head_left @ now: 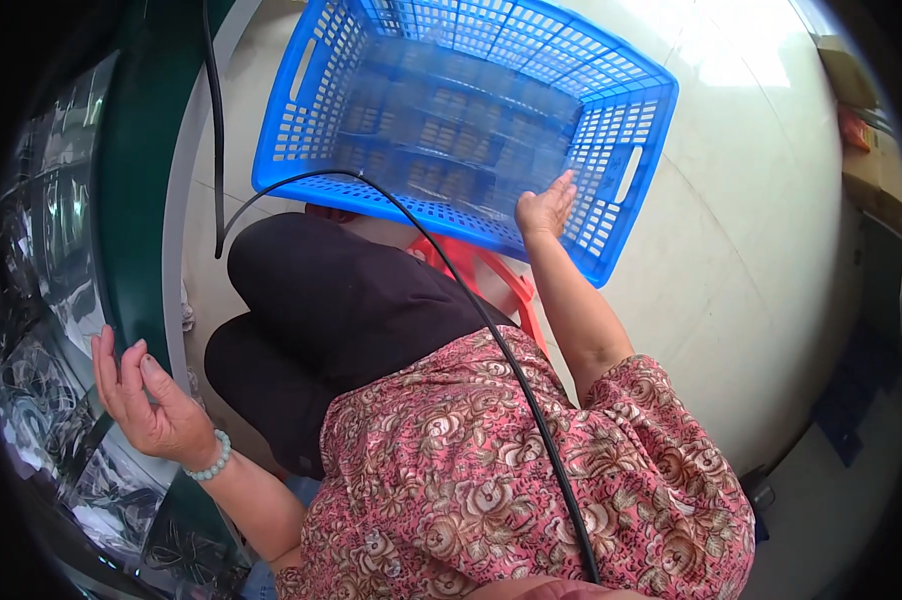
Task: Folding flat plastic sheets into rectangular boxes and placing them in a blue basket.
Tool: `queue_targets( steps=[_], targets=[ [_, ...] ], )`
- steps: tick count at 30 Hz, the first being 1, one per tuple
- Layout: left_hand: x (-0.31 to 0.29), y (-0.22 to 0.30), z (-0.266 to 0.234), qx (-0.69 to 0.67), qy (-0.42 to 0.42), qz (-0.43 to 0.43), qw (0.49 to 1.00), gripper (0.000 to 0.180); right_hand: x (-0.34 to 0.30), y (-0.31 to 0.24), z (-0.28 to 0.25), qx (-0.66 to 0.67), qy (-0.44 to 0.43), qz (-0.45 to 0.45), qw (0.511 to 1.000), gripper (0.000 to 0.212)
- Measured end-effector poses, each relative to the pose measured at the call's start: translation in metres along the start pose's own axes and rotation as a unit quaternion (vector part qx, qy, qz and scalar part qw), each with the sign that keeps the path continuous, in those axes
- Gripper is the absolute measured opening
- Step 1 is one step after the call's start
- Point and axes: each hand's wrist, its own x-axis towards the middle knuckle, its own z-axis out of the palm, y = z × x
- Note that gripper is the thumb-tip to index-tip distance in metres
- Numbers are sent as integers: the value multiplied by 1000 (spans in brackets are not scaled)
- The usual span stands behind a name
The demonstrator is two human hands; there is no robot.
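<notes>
A blue slatted plastic basket (pixel 651 110) sits on the floor in front of me. Inside it, clear plastic pieces (pixel 451 125), like thin boxes or trays, lie packed in rows. My right hand (pixel 548 208) is over the basket's near right part, fingers stretched, beside the clear pieces; whether it touches them I cannot tell. My left hand (pixel 156 405), with a pale green bead bracelet (pixel 211 457) at the wrist, is raised by the edge of the green table (pixel 136 200). Its fingers are apart and slightly curled, with nothing in them.
Shiny clear plastic packs (pixel 66 240) cover the table at left. A black cable (pixel 431 240) runs across my lap and past the basket's near rim. Something red-orange (pixel 501 275) stands under the basket's near side. Cardboard boxes (pixel 876 180) are at the far right.
</notes>
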Motion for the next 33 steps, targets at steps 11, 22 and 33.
queue_targets(
  steps=[11, 22, 33],
  targets=[
    [-1, 2, -3, -17, -17, 5, 1000, 15, 105, 51, -101, 143, 207, -97, 963, 70],
    [9, 17, -1, -28, -48, 1, 998, 15, 220, 28, -93, 182, 222, -27, 957, 64],
    [14, 22, 0, -38, -71, -9, 997, 16, 237, 20, -98, -22, 185, -73, 980, 79]
  ],
)
